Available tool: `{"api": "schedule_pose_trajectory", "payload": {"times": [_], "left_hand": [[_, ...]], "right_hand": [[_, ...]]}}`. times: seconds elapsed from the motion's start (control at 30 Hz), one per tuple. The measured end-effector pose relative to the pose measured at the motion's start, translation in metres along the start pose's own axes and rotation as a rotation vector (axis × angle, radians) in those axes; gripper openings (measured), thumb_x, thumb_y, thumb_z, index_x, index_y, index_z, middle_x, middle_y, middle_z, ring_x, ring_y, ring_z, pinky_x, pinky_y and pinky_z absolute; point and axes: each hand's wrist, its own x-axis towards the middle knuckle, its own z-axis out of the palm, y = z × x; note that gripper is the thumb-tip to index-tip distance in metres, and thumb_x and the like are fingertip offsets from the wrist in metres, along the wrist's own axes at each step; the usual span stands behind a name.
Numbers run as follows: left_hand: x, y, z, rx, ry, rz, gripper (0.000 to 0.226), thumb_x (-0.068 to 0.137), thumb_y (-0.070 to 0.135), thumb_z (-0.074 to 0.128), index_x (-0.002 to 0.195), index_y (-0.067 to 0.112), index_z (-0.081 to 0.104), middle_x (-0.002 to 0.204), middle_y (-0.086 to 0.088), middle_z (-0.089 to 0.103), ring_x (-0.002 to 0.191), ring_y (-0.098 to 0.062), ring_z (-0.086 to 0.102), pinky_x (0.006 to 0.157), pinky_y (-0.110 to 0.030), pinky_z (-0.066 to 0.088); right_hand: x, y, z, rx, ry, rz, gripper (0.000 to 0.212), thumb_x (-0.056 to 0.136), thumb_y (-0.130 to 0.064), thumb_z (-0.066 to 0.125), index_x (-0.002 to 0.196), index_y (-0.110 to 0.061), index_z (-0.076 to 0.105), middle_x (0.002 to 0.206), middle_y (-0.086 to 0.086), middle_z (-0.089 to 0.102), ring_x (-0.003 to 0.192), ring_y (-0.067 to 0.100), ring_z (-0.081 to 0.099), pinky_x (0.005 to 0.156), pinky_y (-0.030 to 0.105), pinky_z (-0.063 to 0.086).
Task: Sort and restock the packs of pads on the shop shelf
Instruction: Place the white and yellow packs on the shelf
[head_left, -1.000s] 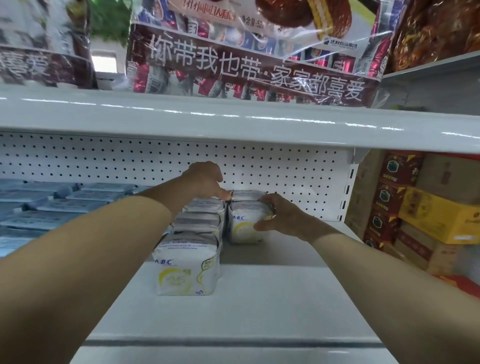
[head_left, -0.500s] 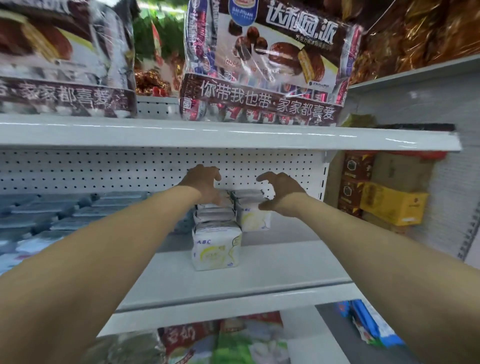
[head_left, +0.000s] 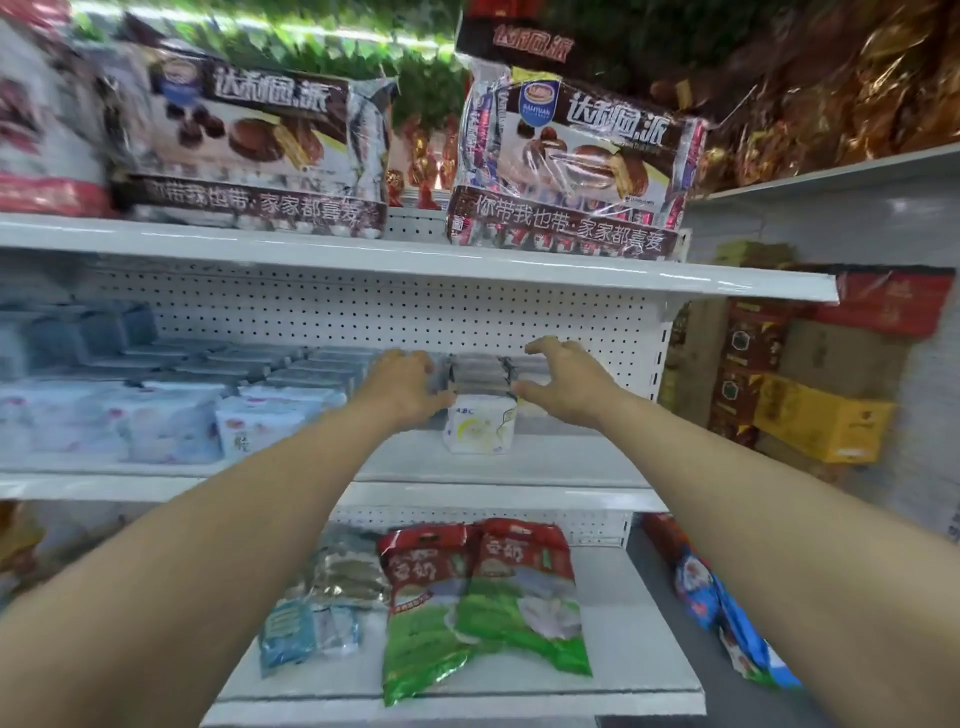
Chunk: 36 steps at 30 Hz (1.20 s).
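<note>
Where the white middle shelf (head_left: 545, 460) carries the front ABC pack (head_left: 480, 423), blue packs (head_left: 171, 415) fill the space to that pack's left, and a short row of like packs (head_left: 480, 371) runs straight behind it. The left hand (head_left: 410, 387) hovers just up-left of it, the right hand (head_left: 569, 382) just up-right, both with fingers loosely spread, gripping nothing; blur hides whether they touch the row

Bare left grip (head_left: 410, 387) and right grip (head_left: 566, 387), forearms (head_left: 208, 545) uncovered too
</note>
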Motion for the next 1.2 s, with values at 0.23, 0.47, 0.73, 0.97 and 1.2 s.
{"api": "schedule_pose_trajectory", "payload": {"times": [0.23,0.47,0.73,0.97,1.2], "left_hand": [[-0.098,-0.019,-0.024,0.003,0.017,-0.181,0.063,0.095,0.053,0.058,0.141,0.012,0.048,0.148,-0.018,0.041,0.135,-0.035,0.041,0.109,-0.043,0.039],[-0.177,-0.058,-0.03,0.022,-0.002,-0.277,0.06,0.096,0.054,0.055,0.137,0.011,0.05,0.142,-0.018,0.048,0.136,-0.035,0.041,0.109,-0.042,0.037],[-0.225,-0.118,-0.036,0.008,0.009,-0.32,0.058,0.098,0.049,0.054,0.135,0.005,0.053,0.138,-0.018,0.052,0.129,-0.032,0.046,0.105,-0.039,0.039],[-0.223,-0.214,-0.013,0.007,-0.091,-0.343,0.045,0.097,0.051,0.05,0.087,0.01,0.067,0.087,-0.005,0.067,0.097,-0.032,0.065,0.074,-0.033,0.044],[-0.227,-0.333,0.059,-0.006,-0.314,-0.433,0.054,0.1,0.05,0.05,0.124,0.003,0.061,0.128,-0.021,0.059,0.12,-0.037,0.052,0.097,-0.039,0.042]], "right_hand": [[-0.065,-0.03,0.007,0.063,-0.088,-0.072,0.068,0.093,-0.05,0.065,0.15,-0.022,0.04,0.156,0.008,0.037,0.137,0.028,0.044,0.109,0.041,0.042],[-0.123,-0.069,0.029,0.092,-0.166,-0.102,0.068,0.095,-0.051,0.062,0.151,-0.02,0.038,0.154,0.012,0.037,0.136,0.032,0.044,0.105,0.038,0.038],[-0.149,-0.116,0.081,0.12,-0.261,-0.122,0.064,0.096,-0.047,0.063,0.149,-0.021,0.04,0.152,0.011,0.038,0.135,0.028,0.046,0.106,0.034,0.037],[-0.128,-0.153,0.177,0.099,-0.35,-0.069,0.061,0.093,-0.048,0.066,0.143,-0.019,0.049,0.148,0.011,0.047,0.13,0.029,0.049,0.104,0.033,0.039],[-0.135,-0.176,0.309,0.119,-0.519,0.064,0.059,0.094,-0.044,0.067,0.143,-0.016,0.051,0.143,0.006,0.055,0.124,0.026,0.056,0.099,0.031,0.042]]}}
